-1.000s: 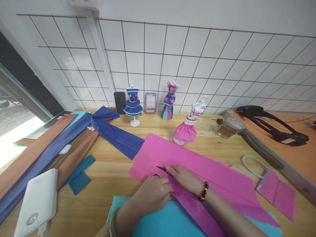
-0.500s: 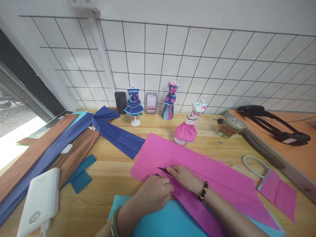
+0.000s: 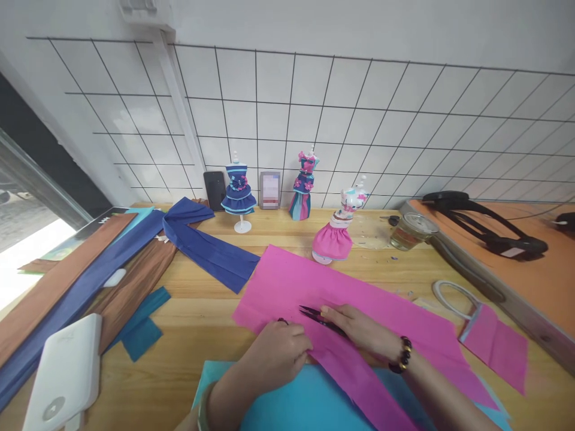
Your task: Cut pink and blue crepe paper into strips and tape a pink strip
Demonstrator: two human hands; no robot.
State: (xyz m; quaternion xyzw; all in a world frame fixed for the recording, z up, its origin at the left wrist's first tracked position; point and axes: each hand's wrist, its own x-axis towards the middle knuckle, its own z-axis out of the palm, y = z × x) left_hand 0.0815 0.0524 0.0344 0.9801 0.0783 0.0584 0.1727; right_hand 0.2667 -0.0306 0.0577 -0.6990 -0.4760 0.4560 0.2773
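A wide pink fabric sheet (image 3: 305,272) lies slanted across the table, and a narrow length of it hangs down towards me over light blue fabric (image 3: 287,407). My left hand (image 3: 278,353) is closed on the pink fabric at its near edge, with the fingertips turned under and a dark ring showing. In my right hand (image 3: 363,329), which wears a beaded bracelet, is a pair of black thread snips (image 3: 321,316). Their blades are slightly apart and point left, resting over the pink fabric. The grip end of the snips is hidden by the palm.
Small dress forms in a blue dress (image 3: 238,194), a mixed-colour dress (image 3: 303,185) and a pink skirt (image 3: 332,239) stand behind. Blue fabric (image 3: 211,251) and a white power bank (image 3: 67,365) lie left. A glass jar (image 3: 411,230) and pink piece (image 3: 498,347) lie right.
My right hand and the snips have moved right, away from my left hand, and the blades show farther apart. My left hand stays on the fabric. The whole view has shifted slightly.
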